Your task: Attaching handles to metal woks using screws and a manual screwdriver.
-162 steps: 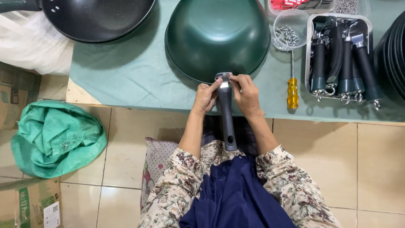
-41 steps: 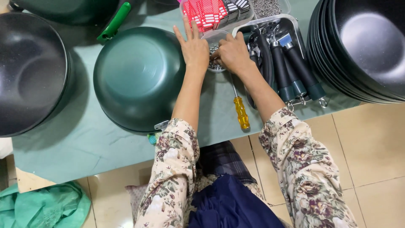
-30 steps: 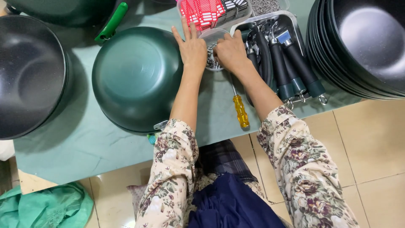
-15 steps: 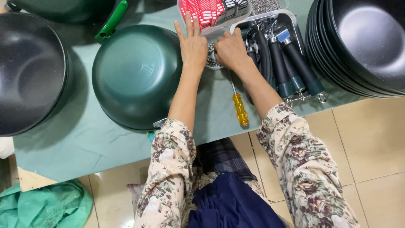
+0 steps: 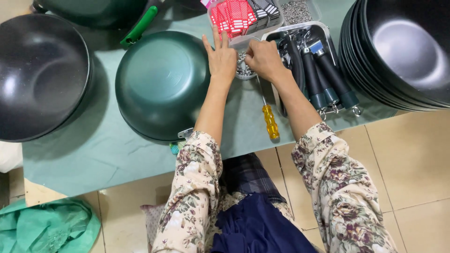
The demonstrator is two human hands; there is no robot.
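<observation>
The left hand lies flat, fingers spread and straight, holding nothing; its heel rests at the rim of the small clear cup, steadying it. The right hand curls over the cup from 3 o'clock, fingertips bunched down into it; whether they have pinched anything I cannot tell.

The cup sits on the surface between the two hands, holding a heap of small metal screws. These look light, hard and slick, easy to scatter; best pinched singly between thumb and forefinger. The cup itself looks thin and light and would tip readily, so holding it at the rim suits.

At 9 o'clock of the cup sits a green wok, with a black wok further out. At 12 o'clock a clear box holds red and black tags. At 3 o'clock a tray holds dark handles lying side by side. At 5 o'clock lies a yellow screwdriver. Far at 3 o'clock stands a stack of black pans.
</observation>
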